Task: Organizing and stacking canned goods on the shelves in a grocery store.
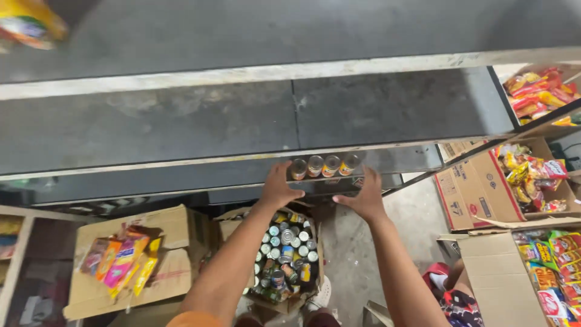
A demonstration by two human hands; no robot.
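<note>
Stockroom shelving, dark boards. Four tins (pixel 324 165) lined along shelf (pixel 399 160) front edge; left hand (pixel 279 189) and right hand (pixel 365 197) flank them, fingers spread, holding nothing. Tins likely rigid, heavyish, smooth: grip sides.

Both hands at a row of cans on a dark shelf.

Left hand (pixel 279 186) and right hand (pixel 365 197) flank a row of four cans (pixel 324 166) lying on their sides at the shelf (pixel 181 130) edge; fingers spread, contact with the end cans likely but unclear. Below, an open carton (pixel 315 284) holds many upright cans. Flattened cardboard (pixel 175 230) with bright snack packets (pixel 121 260) lies at left; boxes of packets (pixel 532 175) stand at right.
</note>
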